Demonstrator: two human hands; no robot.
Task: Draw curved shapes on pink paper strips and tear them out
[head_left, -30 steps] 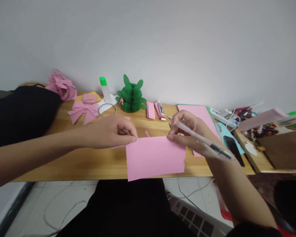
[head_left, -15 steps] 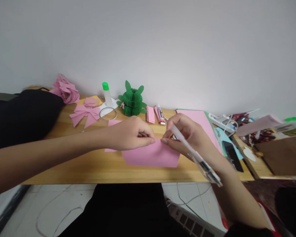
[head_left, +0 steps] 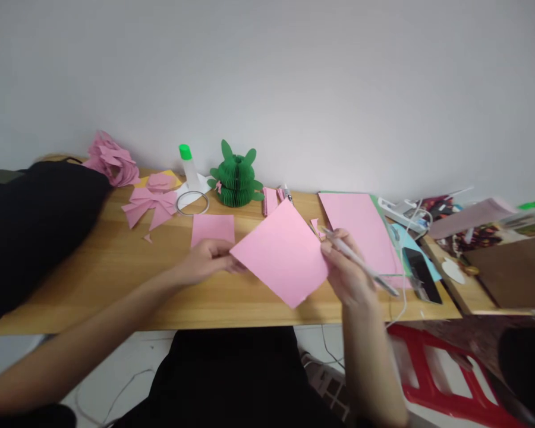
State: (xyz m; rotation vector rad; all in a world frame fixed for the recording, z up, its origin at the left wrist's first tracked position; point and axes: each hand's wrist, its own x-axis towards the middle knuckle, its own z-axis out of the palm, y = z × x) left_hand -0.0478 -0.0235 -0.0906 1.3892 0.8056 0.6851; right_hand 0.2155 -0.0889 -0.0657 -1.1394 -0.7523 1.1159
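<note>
A square of pink paper [head_left: 283, 252] is held up over the wooden table, turned so its corners point up, down and sideways. At its left corner, my left hand [head_left: 209, 261] pinches the sheet. My right hand [head_left: 345, 267] grips the right corner between thumb and fingers, and a clear pen [head_left: 361, 261] also lies in that hand, slanting down to the right. Behind the left hand, another pink square [head_left: 213, 229] rests flat on the table, partly covered by the hand. A pink scrap and a thin tool, partly hidden, lie just beyond the right hand.
Along the wall stand a green paper honeycomb figure [head_left: 236, 181], a green-capped glue bottle [head_left: 188, 166] and folded pink strips [head_left: 270, 201]. Pink paper bows [head_left: 149, 205] and a metal ring [head_left: 192, 203] lie left. A black bag [head_left: 40, 220], pink sheets [head_left: 361, 226] and a phone [head_left: 421, 276] flank them.
The pink paper, bent with its top edge pinched by both hands before, is now opened flat and turned cornerwise. My hands have moved apart to opposite corners, uncovering the pink square behind.
</note>
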